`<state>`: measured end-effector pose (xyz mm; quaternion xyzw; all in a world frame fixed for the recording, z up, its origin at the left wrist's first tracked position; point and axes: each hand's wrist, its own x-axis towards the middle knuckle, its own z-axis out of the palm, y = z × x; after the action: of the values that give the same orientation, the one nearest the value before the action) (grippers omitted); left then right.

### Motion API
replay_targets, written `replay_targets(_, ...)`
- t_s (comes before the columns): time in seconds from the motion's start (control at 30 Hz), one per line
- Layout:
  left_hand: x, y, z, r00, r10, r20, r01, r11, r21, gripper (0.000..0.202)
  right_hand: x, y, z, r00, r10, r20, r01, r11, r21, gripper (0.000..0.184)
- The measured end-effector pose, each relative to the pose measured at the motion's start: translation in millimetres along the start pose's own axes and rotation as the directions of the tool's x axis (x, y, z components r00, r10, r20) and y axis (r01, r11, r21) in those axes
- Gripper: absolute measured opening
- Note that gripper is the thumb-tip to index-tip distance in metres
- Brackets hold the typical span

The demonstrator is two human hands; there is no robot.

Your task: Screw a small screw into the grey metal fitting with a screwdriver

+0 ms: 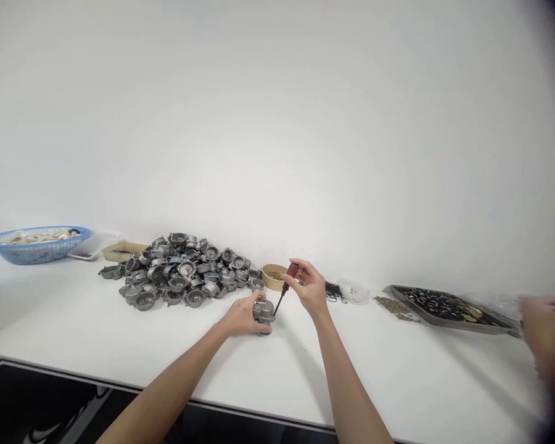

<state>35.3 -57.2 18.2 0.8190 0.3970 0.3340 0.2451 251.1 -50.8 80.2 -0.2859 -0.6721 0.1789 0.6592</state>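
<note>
Red-handled screwdriver (285, 285) in right grip (309, 285)

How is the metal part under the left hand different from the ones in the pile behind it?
The metal part sits alone near the table's front, gripped by the left hand; the pile lies heaped and untouched near the wall. A screwdriver in the right hand points at the single part, not the pile. Both are grey metal castings.
</note>
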Motion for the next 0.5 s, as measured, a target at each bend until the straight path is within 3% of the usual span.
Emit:
replay_targets(0.17,0,-1,-0.2,1.0,0.001,-0.002,-0.001,1.0,-0.011,0.066,0,5,0,0.999,-0.008,0.047,0.006,0.999,0.051,0.046)
replay_targets(0.33,-1,-2,-0.3,1.0,-0.005,-0.007,0.005,1.0,-0.023,0.064,1,2,0,1.0,0.002,0.003,-0.002,0.998,0.065,0.039)
replay_targets(0.5,-2,0,-1.6,1.0,-0.008,-0.006,0.008,0.999,-0.049,0.064,0,-8,-1,0.995,0.018,0.094,-0.028,0.994,0.11,0.037)
